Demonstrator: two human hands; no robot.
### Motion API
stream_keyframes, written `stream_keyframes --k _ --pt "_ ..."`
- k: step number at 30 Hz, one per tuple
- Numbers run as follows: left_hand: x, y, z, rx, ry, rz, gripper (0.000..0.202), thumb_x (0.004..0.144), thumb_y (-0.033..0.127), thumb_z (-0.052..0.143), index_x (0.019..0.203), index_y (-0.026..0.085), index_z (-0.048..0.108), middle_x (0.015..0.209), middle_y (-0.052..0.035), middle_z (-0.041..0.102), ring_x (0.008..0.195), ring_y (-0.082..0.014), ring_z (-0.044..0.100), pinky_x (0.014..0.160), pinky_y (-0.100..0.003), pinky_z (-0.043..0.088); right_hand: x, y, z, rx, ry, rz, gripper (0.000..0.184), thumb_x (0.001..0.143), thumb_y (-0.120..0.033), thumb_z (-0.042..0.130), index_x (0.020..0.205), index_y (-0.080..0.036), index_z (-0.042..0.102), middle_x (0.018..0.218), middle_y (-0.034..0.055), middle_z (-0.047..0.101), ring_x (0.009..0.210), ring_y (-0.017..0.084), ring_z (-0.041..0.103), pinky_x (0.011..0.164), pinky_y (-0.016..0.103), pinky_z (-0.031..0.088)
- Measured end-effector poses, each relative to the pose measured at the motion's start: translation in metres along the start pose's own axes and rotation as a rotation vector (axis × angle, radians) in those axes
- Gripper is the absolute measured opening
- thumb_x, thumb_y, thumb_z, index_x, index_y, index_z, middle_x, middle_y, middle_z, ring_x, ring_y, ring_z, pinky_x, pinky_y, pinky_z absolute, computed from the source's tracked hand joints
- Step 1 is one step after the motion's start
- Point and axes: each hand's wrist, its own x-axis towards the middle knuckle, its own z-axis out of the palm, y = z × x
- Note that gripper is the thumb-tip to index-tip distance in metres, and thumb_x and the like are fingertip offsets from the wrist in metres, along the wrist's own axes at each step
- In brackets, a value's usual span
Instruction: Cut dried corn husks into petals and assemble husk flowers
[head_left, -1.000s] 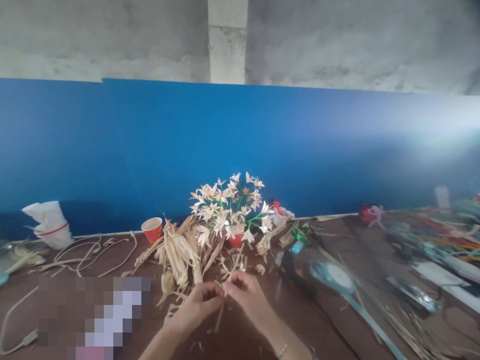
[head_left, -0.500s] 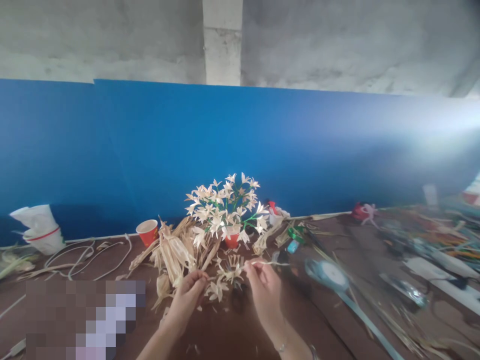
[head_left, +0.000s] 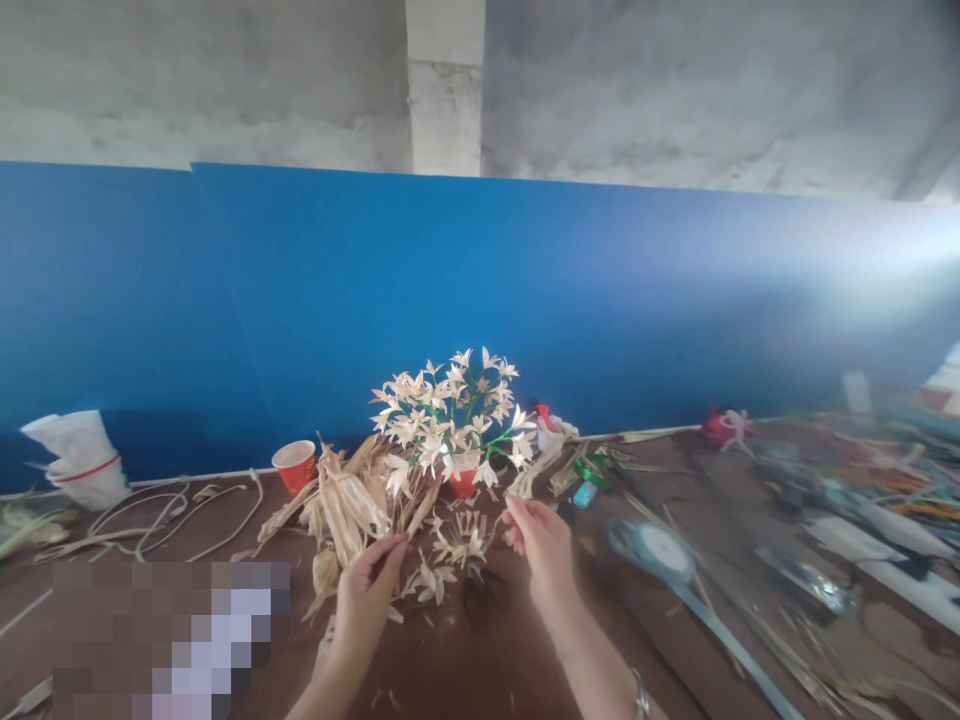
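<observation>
My left hand [head_left: 369, 588] is closed in a pinch beside the dried corn husks [head_left: 351, 500]; what its fingers hold is too small to make out. My right hand [head_left: 541, 548] is also pinched, raised a little to the right, and its fingertips hide whatever is in them. On the table between the hands lie loose pale husk flowers [head_left: 433, 578]. Dark scissors [head_left: 480, 592], partly blurred, rest just right of these. Behind them a bunch of white husk flowers on green stems [head_left: 442, 415] stands in a red cup [head_left: 463, 484].
Another red paper cup [head_left: 294, 466] and white cups [head_left: 88, 465] stand at the back left near a looped white cable [head_left: 161, 520]. A roll of pale blue ribbon [head_left: 664, 552] lies to the right, with green tape [head_left: 591, 467] behind it. A blue partition [head_left: 315, 300] rises along the back.
My hands have moved apart, the right one up and to the right, the left slightly down and left. The pale strip seen at my right fingertips no longer shows.
</observation>
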Motion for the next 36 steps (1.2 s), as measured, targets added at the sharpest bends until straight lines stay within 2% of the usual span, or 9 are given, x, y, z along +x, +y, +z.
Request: stream_keyframes --k 5,11,14,18,21,26,29,32,36 --pt "0.003 -0.004 -0.005 0.061 0.031 0.019 0.041 0.057 0.054 0.069 0.068 0.014 0.065 0.040 0.0064 0.043 0.040 -0.0085 0.038 0.040 -0.019 0.031 0.037 -0.009 -0.023 -0.396 -0.071 -0.039 0.029 0.072 -0.033 0.057 0.095 -0.016 0.062 0.085 0.0086 0.069 0.064 0.019 0.063 0.050 0.027 0.047" --pt "0.003 0.001 -0.004 0.087 0.009 0.034 0.043 0.061 0.058 0.063 0.063 0.015 0.062 0.040 0.0065 0.040 0.040 -0.0087 0.036 0.040 -0.019 0.028 0.096 -0.040 -0.096 -0.985 0.145 -0.075 0.020 0.061 -0.012 0.054 0.072 -0.018 0.069 0.097 0.0152 0.067 0.104 0.034 0.054 0.084 0.045 0.040" --pt "0.003 0.000 -0.003 0.086 0.004 0.035 0.045 0.061 0.059 0.063 0.064 0.014 0.062 0.041 0.0057 0.040 0.040 -0.0092 0.035 0.040 -0.020 0.027 0.115 -0.042 -0.121 -1.126 0.210 0.007 0.013 0.052 -0.007 0.055 0.053 -0.014 0.065 0.088 0.0212 0.067 0.103 0.045 0.050 0.081 0.057 0.035" --pt "0.005 -0.005 -0.004 0.075 -0.013 0.032 0.045 0.062 0.059 0.063 0.064 0.014 0.062 0.040 0.0059 0.039 0.040 -0.0091 0.034 0.040 -0.020 0.026 0.122 -0.038 -0.130 -1.203 0.186 -0.012 0.017 0.054 -0.006 0.051 0.053 -0.015 0.066 0.084 0.0183 0.068 0.093 0.040 0.058 0.079 0.057 0.036" --pt "0.005 -0.004 -0.004 0.069 -0.014 0.026 0.044 0.063 0.059 0.062 0.064 0.014 0.060 0.040 0.0062 0.038 0.040 -0.0086 0.034 0.040 -0.019 0.026 0.120 -0.047 -0.129 -1.220 0.187 -0.146 0.028 0.064 -0.009 0.046 0.073 -0.020 0.070 0.105 0.0111 0.065 0.103 0.031 0.055 0.088 0.047 0.035" --pt "0.002 0.001 -0.002 0.038 -0.016 -0.008 0.043 0.063 0.057 0.063 0.065 0.014 0.060 0.039 0.0066 0.038 0.040 -0.0073 0.033 0.039 -0.018 0.025 0.116 -0.068 -0.123 -0.987 0.174 -0.380 0.024 0.070 -0.018 0.047 0.079 -0.018 0.069 0.095 0.0094 0.068 0.090 0.024 0.061 0.080 0.033 0.042" --pt "0.003 -0.001 -0.002 0.025 -0.027 -0.003 0.043 0.062 0.056 0.065 0.066 0.013 0.060 0.039 0.0071 0.037 0.039 -0.0069 0.032 0.038 -0.018 0.024 0.108 -0.075 -0.111 -0.522 0.090 -0.287 0.016 0.064 -0.024 0.058 0.078 -0.017 0.063 0.081 0.0081 0.069 0.076 0.023 0.063 0.068 0.032 0.046" --pt "0.004 -0.003 0.000 -0.007 -0.068 0.022 0.043 0.062 0.055 0.065 0.073 0.013 0.063 0.041 0.0069 0.040 0.039 -0.0071 0.034 0.039 -0.018 0.027 0.086 -0.081 -0.089 -0.062 -0.076 -0.210 0.033 0.058 -0.026 0.070 0.086 -0.019 0.054 0.083 0.0052 0.069 0.074 0.020 0.064 0.064 0.030 0.048" --pt "-0.005 0.008 0.009 -0.073 -0.207 -0.006 0.039 0.065 0.048 0.067 0.082 0.014 0.064 0.045 0.0068 0.044 0.041 -0.0065 0.037 0.040 -0.017 0.029 0.033 -0.088 -0.043 0.014 -0.259 -0.225 0.038 0.058 -0.025 0.075 0.090 -0.018 0.055 0.085 0.0053 0.068 0.077 0.019 0.064 0.065 0.029 0.050"
